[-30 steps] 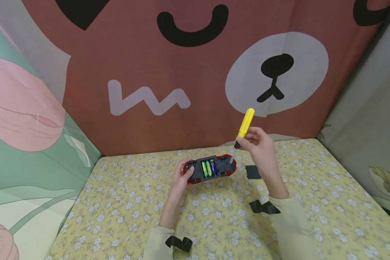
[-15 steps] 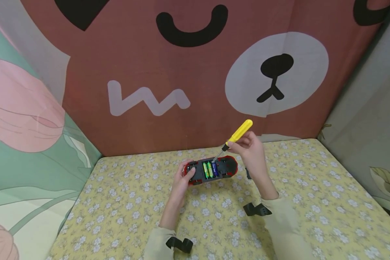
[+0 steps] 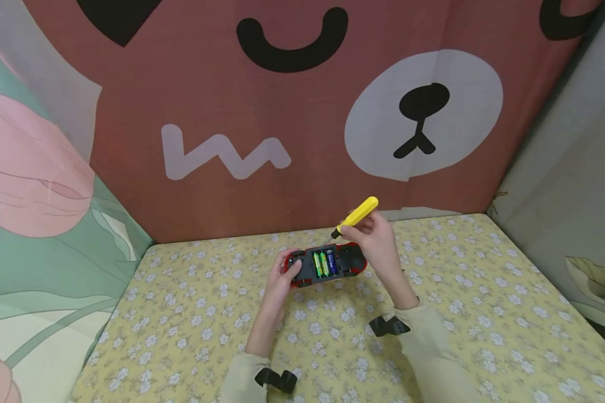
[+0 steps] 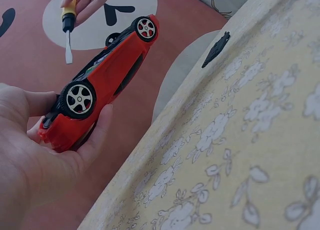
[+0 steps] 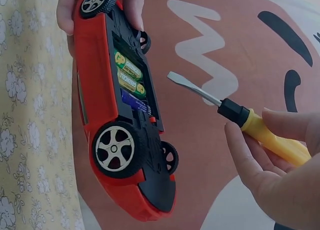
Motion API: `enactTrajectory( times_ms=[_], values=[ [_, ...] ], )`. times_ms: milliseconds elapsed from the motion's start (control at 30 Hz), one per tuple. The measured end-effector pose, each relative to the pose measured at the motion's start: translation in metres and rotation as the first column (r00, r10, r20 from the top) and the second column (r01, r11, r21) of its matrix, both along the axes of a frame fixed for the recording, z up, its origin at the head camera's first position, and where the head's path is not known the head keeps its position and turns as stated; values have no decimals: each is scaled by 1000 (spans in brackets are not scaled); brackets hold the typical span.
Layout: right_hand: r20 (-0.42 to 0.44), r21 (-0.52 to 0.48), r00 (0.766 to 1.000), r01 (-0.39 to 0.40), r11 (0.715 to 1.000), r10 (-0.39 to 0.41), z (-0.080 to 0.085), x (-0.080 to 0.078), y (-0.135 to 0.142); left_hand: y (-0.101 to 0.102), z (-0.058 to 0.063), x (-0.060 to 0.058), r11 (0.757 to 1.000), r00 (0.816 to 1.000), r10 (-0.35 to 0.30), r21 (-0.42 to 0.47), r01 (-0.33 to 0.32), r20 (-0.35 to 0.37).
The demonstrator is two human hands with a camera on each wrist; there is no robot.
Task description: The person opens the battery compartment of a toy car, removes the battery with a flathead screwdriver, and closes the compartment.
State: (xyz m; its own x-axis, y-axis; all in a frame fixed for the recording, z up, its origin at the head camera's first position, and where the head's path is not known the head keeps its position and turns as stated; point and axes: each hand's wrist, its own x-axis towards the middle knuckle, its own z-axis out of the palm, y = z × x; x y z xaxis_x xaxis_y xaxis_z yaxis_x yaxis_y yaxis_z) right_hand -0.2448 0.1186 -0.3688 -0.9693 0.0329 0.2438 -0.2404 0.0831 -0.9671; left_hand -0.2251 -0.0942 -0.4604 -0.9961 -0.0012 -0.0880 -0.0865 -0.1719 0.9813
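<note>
A red toy car (image 4: 105, 80), wheels up, is held in the air above a flower-patterned table, where we look into its uncovered battery compartment (image 5: 154, 100). We count three batteries inside: two green batteries (image 5: 128, 66) to the left and one blue battery (image 5: 134, 101) to the right, their lettering mostly too blurred to read. A left hand (image 3: 280, 277) grips the car's left end, thumb across the underside, covering part of it. A right hand (image 3: 378, 243) pinches one yellow screwdriver (image 3: 357, 215) by its handle, the flat metal tip apart from the car. We find one black panel (image 4: 216, 49) lying on the table (image 3: 206, 336) to the right, almost wholly hidden by the right hand from head height. Two black wrist straps (image 3: 275, 380) circle pale sleeves (image 3: 433, 347), cut off at the near edge. On the far side, we see a brown backdrop (image 3: 232, 207) bearing a cartoon face.
</note>
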Motion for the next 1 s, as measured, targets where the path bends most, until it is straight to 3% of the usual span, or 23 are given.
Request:
enactTrajectory(
  times_ms=[1000],
  values=[
    [-15, 200, 999, 32, 979, -30, -3, 3, -8, 1, 1, 1, 1000, 1000, -3, 16, 3, -12]
  ],
)
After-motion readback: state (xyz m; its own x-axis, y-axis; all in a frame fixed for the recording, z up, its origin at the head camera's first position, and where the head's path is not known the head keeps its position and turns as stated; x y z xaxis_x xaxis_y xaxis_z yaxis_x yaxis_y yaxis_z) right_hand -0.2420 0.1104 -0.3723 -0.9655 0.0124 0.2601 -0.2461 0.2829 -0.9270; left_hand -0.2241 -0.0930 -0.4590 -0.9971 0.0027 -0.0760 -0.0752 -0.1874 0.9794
